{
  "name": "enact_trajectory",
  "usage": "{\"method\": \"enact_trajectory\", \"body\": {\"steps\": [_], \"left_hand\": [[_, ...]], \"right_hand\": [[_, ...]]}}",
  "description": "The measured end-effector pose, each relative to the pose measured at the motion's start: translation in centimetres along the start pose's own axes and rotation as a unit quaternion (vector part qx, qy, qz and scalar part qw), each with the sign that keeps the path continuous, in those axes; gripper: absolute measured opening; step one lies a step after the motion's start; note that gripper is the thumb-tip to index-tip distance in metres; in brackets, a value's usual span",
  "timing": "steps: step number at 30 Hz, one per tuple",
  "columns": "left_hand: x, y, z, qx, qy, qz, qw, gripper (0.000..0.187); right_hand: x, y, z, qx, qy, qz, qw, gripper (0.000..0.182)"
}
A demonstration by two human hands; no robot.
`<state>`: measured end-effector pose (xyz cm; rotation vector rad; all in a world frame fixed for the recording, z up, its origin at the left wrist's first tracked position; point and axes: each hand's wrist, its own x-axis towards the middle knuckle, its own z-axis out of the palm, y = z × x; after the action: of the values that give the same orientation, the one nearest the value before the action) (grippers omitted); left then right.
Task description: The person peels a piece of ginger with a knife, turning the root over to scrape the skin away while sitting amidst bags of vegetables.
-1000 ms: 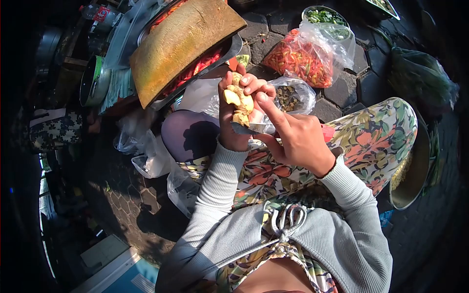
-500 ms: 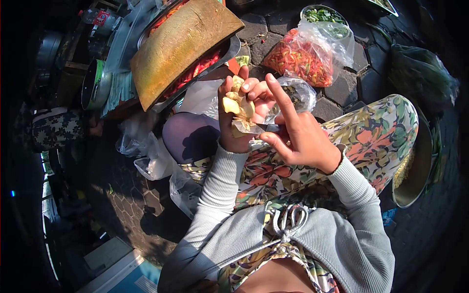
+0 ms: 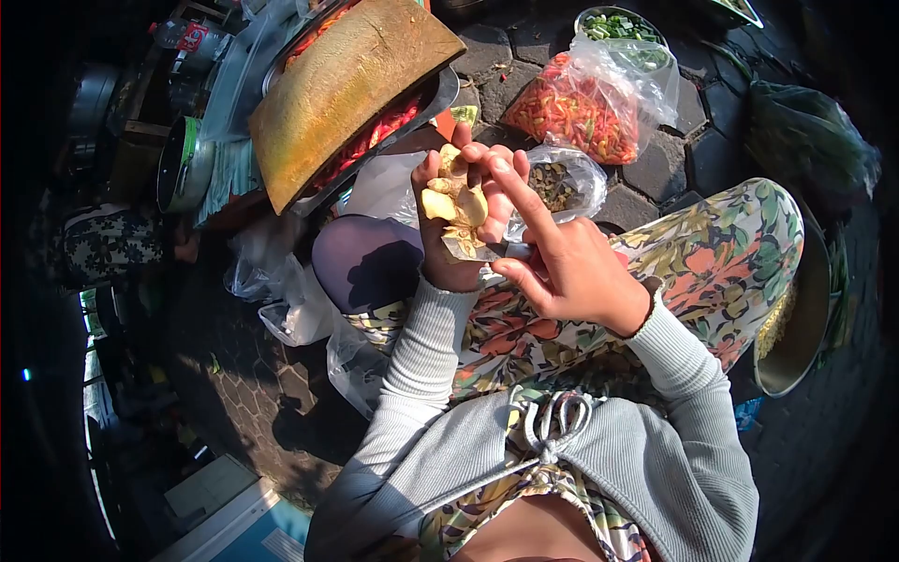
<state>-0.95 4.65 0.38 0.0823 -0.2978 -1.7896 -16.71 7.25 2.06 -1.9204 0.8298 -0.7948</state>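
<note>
A knobby, pale-yellow piece of ginger (image 3: 458,202) lies in my left hand (image 3: 496,212), whose fingers curl round it from both sides. My right hand (image 3: 582,273) grips a small knife (image 3: 475,250). Its blade is against the lower end of the ginger, near the left palm; the handle is mostly hidden by my right fingers. The right index finger stretches up along the left fingers, and the right thumb lies beside the blade. Both hands are above my lap, over floral trousers (image 3: 693,248).
A tilted wooden board (image 3: 361,94) rests on a container of red chillies (image 3: 393,120). Beyond my hands are a bag of cut chillies (image 3: 576,110), a bag of dark scraps (image 3: 559,187) and a bowl of chopped greens (image 3: 616,26). A metal basin (image 3: 801,351) stands by my right knee.
My right hand has shifted slightly left with the knife, and its raised index finger has come down close to the left fingers. The ginger has moved a little left.
</note>
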Motion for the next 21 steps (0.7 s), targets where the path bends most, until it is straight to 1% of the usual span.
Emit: {"method": "enact_trajectory", "body": {"steps": [1, 3, 5, 7, 10, 14, 15, 16, 17, 19, 20, 21], "left_hand": [[0.1, 0.0, -0.1, 0.000, 0.000, 0.000, 1.000, 0.036], [0.3, -0.1, -0.3, 0.020, -0.034, -0.014, 0.999, 0.033], [0.3, 0.1, -0.5, 0.043, -0.033, -0.012, 0.998, 0.032], [0.2, 0.0, -0.3, 0.042, -0.021, -0.020, 0.999, 0.031], [0.3, 0.1, -0.3, 0.040, 0.001, -0.033, 0.999, 0.031], [0.3, 0.0, 0.2, 0.064, 0.013, -0.019, 0.998, 0.029], [0.2, 0.0, 0.5, 0.078, 0.017, -0.009, 0.997, 0.028], [0.1, -0.2, 0.7, 0.089, 0.041, 0.011, 0.995, 0.028], [0.2, -0.1, 0.5, 0.091, 0.041, 0.010, 0.995, 0.028], [0.3, 0.1, 0.1, 0.084, 0.020, 0.002, 0.996, 0.029], [0.3, 0.1, 0.0, 0.084, 0.019, 0.000, 0.996, 0.029], [0.4, 0.1, 0.0, 0.081, 0.023, 0.002, 0.996, 0.029]], "right_hand": [[0.0, -0.1, 0.0, -0.006, 0.004, -0.003, 1.000, 0.084], [0.0, 0.2, 0.3, -0.019, 0.018, -0.013, 1.000, 0.084], [-0.1, 0.5, 0.5, -0.034, 0.033, -0.022, 0.999, 0.084], [-0.1, 0.6, 0.6, -0.063, 0.053, -0.049, 0.995, 0.084], [-0.1, 0.6, 0.4, -0.097, 0.055, -0.054, 0.992, 0.084], [0.0, 0.6, 0.2, -0.096, 0.050, -0.036, 0.993, 0.083], [0.1, 0.8, 0.2, 0.004, 0.052, -0.021, 0.998, 0.083], [0.2, 0.9, 0.3, 0.105, 0.052, -0.007, 0.993, 0.083], [0.2, 1.0, 0.3, 0.106, 0.053, -0.007, 0.993, 0.083], [0.1, 1.1, 0.4, 0.003, 0.063, -0.020, 0.998, 0.083], [0.0, 1.0, 0.4, 0.003, 0.064, -0.020, 0.998, 0.083], [0.0, 0.8, 0.3, -0.040, 0.062, -0.019, 0.997, 0.083]]}}
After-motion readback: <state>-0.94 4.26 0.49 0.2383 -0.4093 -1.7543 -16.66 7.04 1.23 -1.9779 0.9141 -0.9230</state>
